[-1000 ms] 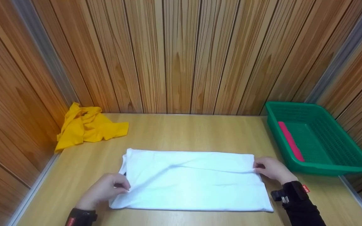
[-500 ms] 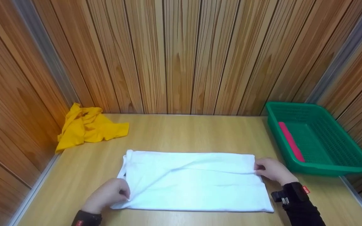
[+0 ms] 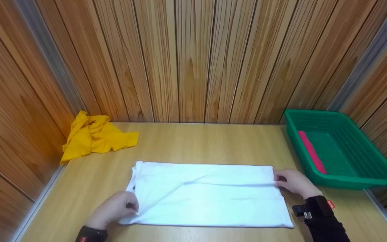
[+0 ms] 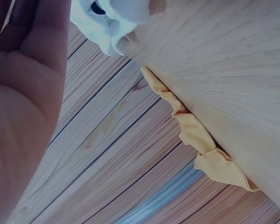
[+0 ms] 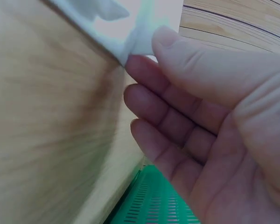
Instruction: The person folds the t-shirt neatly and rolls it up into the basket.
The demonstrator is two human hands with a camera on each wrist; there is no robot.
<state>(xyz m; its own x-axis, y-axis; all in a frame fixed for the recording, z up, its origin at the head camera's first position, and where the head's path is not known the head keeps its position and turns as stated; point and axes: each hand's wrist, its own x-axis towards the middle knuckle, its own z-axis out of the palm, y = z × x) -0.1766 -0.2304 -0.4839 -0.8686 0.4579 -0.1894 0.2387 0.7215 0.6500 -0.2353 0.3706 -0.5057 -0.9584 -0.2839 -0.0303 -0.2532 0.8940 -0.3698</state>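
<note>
A white garment (image 3: 210, 195), folded into a long rectangle, lies flat on the table with a slanting crease across its upper layer. At its left end, layered edges show beside a small dark spot. My left hand (image 3: 114, 208) pinches the left edge near the front corner; in the left wrist view its palm (image 4: 23, 107) fills the left side and its fingertips are out of frame. On the opposite end, my right hand (image 3: 294, 183) pinches the edge about midway. The right wrist view shows thumb and index finger gripping a white fabric corner (image 5: 147, 28), the other fingers loosely bent.
A crumpled yellow cloth (image 3: 96, 136) lies in the back left corner against the wooden wall (image 3: 193, 60). Back right stands a green plastic basket (image 3: 344, 183), holding a pink-red strip (image 3: 312, 153) along its left side. Wood-panelled walls bound the table (image 3: 193, 141) at left, back and right.
My left hand has slid a little toward the front along the garment's left edge, still pinching it. The right hand keeps its hold in nearly the same spot.
</note>
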